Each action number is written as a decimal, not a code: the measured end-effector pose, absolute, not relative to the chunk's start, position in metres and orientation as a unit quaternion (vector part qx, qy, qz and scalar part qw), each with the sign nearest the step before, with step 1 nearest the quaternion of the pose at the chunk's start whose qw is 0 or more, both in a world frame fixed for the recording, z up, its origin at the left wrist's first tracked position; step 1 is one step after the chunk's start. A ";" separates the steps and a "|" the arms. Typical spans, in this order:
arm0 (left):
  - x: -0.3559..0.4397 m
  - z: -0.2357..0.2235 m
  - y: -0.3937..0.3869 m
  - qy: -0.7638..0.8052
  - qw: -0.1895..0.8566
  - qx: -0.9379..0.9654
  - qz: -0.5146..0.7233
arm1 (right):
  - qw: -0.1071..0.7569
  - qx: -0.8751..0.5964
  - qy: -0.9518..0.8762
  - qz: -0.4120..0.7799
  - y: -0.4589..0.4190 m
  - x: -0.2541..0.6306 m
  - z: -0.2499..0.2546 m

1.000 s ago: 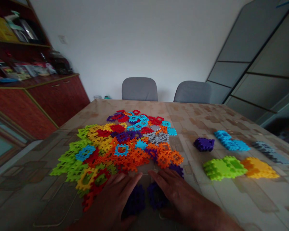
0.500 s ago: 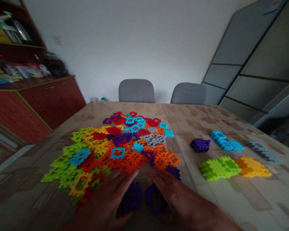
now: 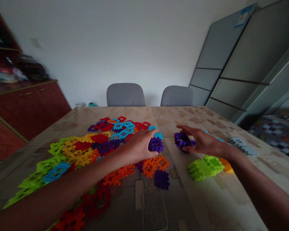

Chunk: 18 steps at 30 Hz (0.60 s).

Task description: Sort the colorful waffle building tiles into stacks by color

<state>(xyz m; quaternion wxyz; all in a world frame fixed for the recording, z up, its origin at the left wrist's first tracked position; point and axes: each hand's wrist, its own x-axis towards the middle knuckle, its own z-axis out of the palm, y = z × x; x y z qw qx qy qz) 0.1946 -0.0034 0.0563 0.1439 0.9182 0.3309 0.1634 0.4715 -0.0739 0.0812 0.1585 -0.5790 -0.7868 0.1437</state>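
A person's left hand (image 3: pixel 140 145) grips a purple toothed piece (image 3: pixel 157 145) by a multicoloured pile (image 3: pixel 80 156); the right hand (image 3: pixel 203 141) grips a purple frame (image 3: pixel 177 140) near green blocks (image 3: pixel 204 167).

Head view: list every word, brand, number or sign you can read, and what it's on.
No text can be read.
Sticker on the wardrobe: too small and blurred to read.
Packets on the sideboard: any print is too blurred.
Purple pieces: no lettering shows.
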 end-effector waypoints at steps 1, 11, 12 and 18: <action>0.210 0.055 0.007 0.327 0.142 0.921 0.156 | 0.144 -0.595 -0.777 0.146 -0.063 0.486 0.082; 0.321 0.019 0.074 0.337 0.127 0.927 0.108 | 0.022 -0.677 -0.721 0.145 0.021 0.560 0.040; 0.329 0.014 0.076 0.337 0.127 0.927 0.103 | 0.012 -0.676 -0.722 0.148 0.026 0.562 0.035; 0.359 -0.007 0.085 0.338 0.135 0.927 0.087 | -0.025 -0.656 -0.737 0.164 0.036 0.573 0.017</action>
